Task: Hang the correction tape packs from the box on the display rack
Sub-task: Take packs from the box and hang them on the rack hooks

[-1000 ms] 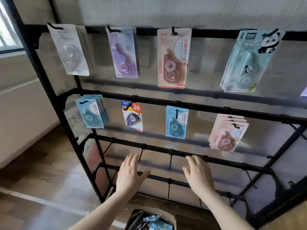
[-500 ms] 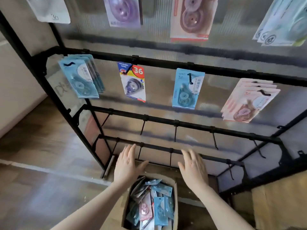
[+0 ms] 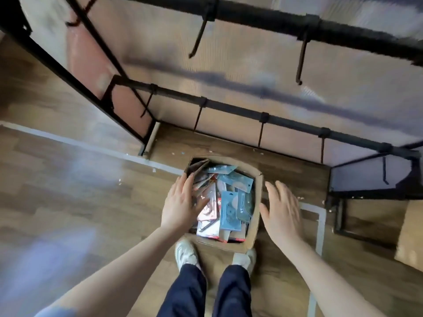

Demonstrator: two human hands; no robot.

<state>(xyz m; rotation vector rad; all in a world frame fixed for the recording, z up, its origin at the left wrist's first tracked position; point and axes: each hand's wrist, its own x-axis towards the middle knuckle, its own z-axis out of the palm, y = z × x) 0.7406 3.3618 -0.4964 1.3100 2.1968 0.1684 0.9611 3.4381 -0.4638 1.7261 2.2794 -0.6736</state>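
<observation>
I'm looking straight down into the box [image 3: 256,197] on the floor [image 3: 68,191], just below the rack [image 3: 286,120]; packs [image 3: 231,207] are lying jumbled inside. My left hand [image 3: 180,207] is hovering over its left rim, fingers straight and together. My right hand [image 3: 282,210] is hanging beside its right wall, fingers loosely apart. Motion blur is smearing the pack labels.

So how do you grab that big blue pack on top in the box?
Probably pinch the upper edge of the blue pack from above. It lies flat and tilted on the heap in the box, so that edge looks easiest to reach. The left hand is open over the packs, closer than the right hand.
</observation>
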